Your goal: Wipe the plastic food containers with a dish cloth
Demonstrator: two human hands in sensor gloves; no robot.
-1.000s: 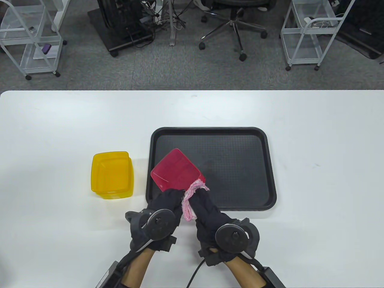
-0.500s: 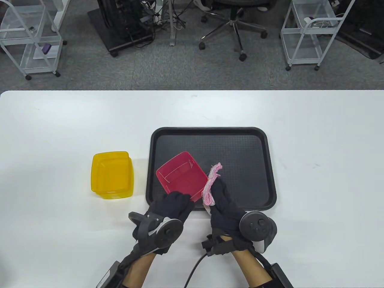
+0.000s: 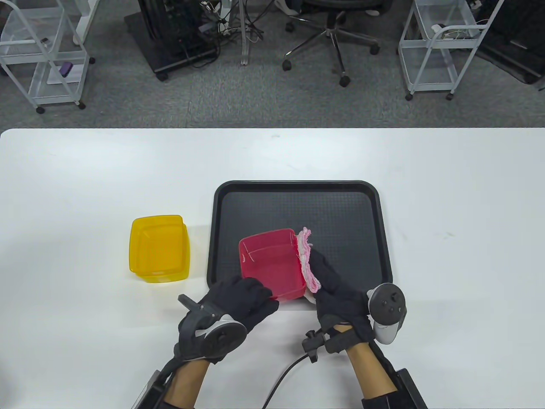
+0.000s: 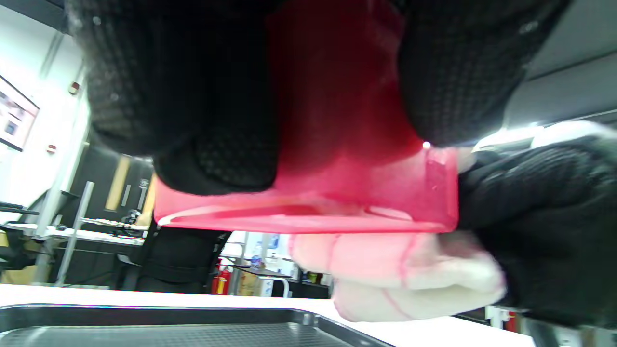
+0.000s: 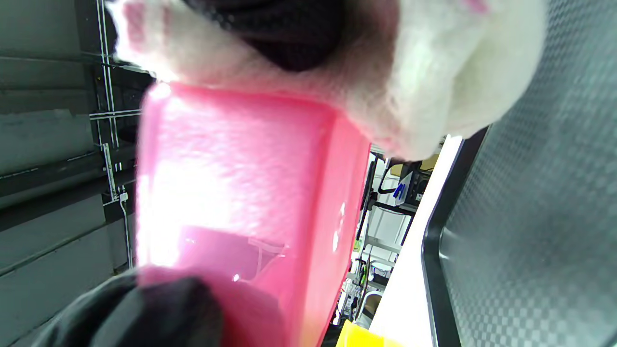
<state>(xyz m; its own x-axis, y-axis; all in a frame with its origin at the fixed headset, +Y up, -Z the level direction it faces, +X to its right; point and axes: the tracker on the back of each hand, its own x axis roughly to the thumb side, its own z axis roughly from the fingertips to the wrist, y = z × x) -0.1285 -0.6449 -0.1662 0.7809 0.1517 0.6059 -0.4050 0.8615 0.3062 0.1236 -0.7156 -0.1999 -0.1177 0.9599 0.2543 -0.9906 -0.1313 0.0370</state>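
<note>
A red plastic container [image 3: 270,264] is held above the front left part of the black tray [image 3: 340,189]. My left hand [image 3: 247,298] grips its near edge; the container also shows in the left wrist view [image 4: 337,183]. My right hand [image 3: 328,277] holds a folded pink and white dish cloth [image 3: 307,260] and presses it against the container's right side. The cloth shows in the left wrist view [image 4: 395,274] and the right wrist view [image 5: 424,72], against the container [image 5: 231,183]. A yellow container [image 3: 158,248] stands on the table left of the tray.
The white table [image 3: 447,221] spreads wide to the right and behind the tray. Beyond its far edge are an office chair [image 3: 336,25] and wire carts [image 3: 443,42] on the floor.
The red container has turned and moved right, from a tilted diamond to nearly square-on. My right hand with the cloth has swung from its near corner to its right side.
</note>
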